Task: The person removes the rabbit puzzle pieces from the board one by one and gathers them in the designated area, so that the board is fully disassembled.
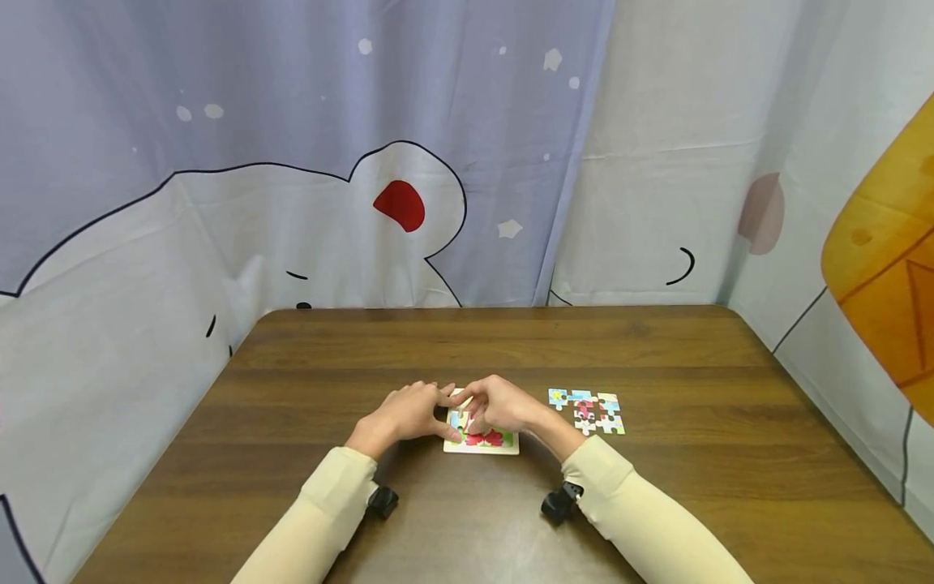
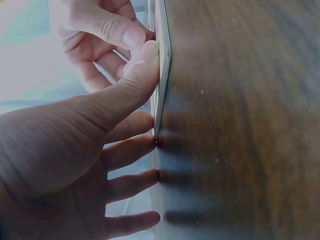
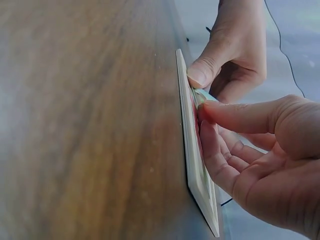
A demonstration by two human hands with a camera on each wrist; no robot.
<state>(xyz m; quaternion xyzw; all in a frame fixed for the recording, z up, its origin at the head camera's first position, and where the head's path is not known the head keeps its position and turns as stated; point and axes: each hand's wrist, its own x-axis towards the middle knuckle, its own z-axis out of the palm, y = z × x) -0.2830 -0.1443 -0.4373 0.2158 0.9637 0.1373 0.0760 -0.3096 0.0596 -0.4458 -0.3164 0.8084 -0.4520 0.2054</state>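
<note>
A small jigsaw puzzle board with a pale rim lies flat on the wooden table, a red and green picture partly filled in on it. My left hand rests at its left side. The thumb presses on the board's surface, while the fairly straight fingers reach down along its edge and the table beside it. Over the board, my right hand pinches a puzzle piece between thumb and fingers. That light blue-green piece is tilted up from the board, right by the left thumb, and mostly hidden by the fingertips.
To the right of the board, several loose jigsaw pieces lie close together on the table. A printed curtain hangs behind the table's far edge and along its sides. Each wrist wears a small black camera.
</note>
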